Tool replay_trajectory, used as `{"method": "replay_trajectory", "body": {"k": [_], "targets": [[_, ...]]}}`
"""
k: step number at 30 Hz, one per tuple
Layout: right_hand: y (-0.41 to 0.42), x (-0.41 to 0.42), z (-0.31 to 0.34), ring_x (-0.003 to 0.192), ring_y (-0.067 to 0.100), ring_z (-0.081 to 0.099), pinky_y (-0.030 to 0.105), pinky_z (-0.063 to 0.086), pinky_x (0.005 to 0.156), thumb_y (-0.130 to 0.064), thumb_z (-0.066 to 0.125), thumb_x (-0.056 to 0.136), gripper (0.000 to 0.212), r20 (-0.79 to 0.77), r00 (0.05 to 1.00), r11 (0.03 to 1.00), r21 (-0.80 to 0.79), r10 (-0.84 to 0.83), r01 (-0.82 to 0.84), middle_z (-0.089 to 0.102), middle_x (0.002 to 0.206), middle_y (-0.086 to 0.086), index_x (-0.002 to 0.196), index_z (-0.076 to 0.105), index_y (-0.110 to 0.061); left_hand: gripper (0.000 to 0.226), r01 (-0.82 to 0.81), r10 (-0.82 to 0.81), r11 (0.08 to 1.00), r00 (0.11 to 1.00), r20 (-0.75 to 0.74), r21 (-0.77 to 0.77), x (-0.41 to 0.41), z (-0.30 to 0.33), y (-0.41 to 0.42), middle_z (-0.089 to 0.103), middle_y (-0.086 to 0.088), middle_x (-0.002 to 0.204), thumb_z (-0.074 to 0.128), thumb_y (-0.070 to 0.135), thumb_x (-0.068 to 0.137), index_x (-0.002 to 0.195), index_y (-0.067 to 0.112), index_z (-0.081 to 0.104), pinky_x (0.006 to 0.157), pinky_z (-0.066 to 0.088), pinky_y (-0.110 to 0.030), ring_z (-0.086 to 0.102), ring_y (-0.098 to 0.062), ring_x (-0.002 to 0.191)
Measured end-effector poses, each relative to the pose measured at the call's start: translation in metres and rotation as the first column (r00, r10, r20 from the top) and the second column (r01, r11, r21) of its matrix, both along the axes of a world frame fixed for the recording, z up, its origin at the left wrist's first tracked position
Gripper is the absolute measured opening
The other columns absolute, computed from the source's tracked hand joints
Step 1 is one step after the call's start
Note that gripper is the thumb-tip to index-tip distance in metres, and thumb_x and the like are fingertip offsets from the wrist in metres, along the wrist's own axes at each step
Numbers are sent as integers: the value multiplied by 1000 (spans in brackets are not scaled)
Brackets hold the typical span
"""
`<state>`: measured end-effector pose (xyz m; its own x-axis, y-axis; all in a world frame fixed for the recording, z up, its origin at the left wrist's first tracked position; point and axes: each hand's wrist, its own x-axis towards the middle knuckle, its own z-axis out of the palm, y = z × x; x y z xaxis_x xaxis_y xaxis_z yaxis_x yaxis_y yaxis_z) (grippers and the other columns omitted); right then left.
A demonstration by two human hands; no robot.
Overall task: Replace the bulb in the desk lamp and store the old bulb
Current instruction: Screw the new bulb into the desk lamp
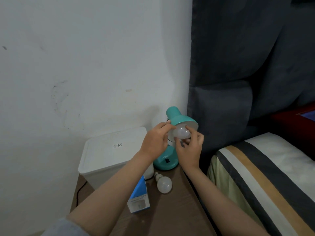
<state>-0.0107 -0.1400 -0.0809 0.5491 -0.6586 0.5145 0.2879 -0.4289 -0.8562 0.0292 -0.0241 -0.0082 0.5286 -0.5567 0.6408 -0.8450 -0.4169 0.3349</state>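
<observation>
A teal desk lamp stands at the back of a brown bedside table (173, 206), its shade (179, 117) tilted toward me and its round base (166, 161) below. A white bulb (181, 132) sits in the mouth of the shade. My right hand (190, 149) grips this bulb from below, thumb and fingers around it. My left hand (156, 140) touches the shade's left rim with its fingertips. A second white bulb (163, 183) lies loose on the table in front of the base. A blue and white bulb box (139, 198) stands beside it.
A white lidded plastic container (112, 150) fills the table's back left, against the white wall. A black cable (79, 191) runs down the table's left side. A dark upholstered headboard (238, 82) and a bed with striped bedding (265, 176) lie to the right.
</observation>
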Motion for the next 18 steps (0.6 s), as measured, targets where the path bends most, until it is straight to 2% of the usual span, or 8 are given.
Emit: {"method": "replay_trajectory", "body": {"k": [2,5,6,8,10,12,14,18], "targets": [[0,0,0,94,27,63,33,59,78,-9,76,76,53,-12,1000,999,34,0,0,41,115,2,124,53,-15,38,4,-4,1000,1000,-10,-1,0,1,0,63,-14,116,54,-12,78,107,11,64,82,48,-23,56,-21,117],[-4,-4,0,85,26,67,14,54,68,-13,78,76,56,-22,1000,995,95,-1,3,51,118,8,124,51,-13,38,6,-6,1000,1000,-15,7,-2,1,-1,64,-12,115,55,-12,78,106,11,65,81,45,-19,56,-20,116],[-4,-5,0,86,25,66,15,55,68,-13,78,76,56,-26,1000,993,117,7,-4,53,120,10,124,49,-13,38,7,-7,1000,1000,-15,11,-2,1,-1,64,-12,115,55,-12,78,106,12,65,81,44,-18,56,-19,117],[-2,-6,-1,90,24,64,29,59,75,-11,77,77,57,-36,999,992,124,2,2,49,121,6,126,48,-11,38,5,-5,1000,1000,-18,9,-3,-1,-1,64,-11,113,55,-12,78,106,12,65,80,41,-13,55,-18,118],[0,-6,-1,93,25,63,35,59,79,-9,75,78,58,-22,1000,998,66,-13,15,43,120,3,129,48,-12,38,-1,1,1000,1000,-24,0,-4,-1,-1,64,-10,113,55,-12,78,106,13,65,79,40,-10,56,-18,116],[0,-5,-2,94,26,63,35,59,79,-7,74,79,56,0,1000,999,-30,-13,13,44,120,7,129,52,-13,38,-6,6,1000,1000,-28,1,-4,-1,-1,64,-8,113,55,-11,78,107,14,64,79,45,-15,58,-19,112],[0,-5,-1,92,25,63,34,59,78,-9,74,79,52,0,1000,998,-59,-7,7,47,118,8,127,56,-14,39,-10,10,1000,1000,-27,6,-4,-1,-1,64,-8,113,56,-10,79,108,15,63,80,48,-20,59,-20,108],[1,-7,2,91,20,65,30,59,76,-21,74,82,53,-22,999,995,100,26,-24,55,118,9,129,50,-17,39,-14,14,1000,1000,-26,1,-5,0,-2,64,-9,112,54,-11,78,106,14,64,82,44,-16,58,-20,111]]}}
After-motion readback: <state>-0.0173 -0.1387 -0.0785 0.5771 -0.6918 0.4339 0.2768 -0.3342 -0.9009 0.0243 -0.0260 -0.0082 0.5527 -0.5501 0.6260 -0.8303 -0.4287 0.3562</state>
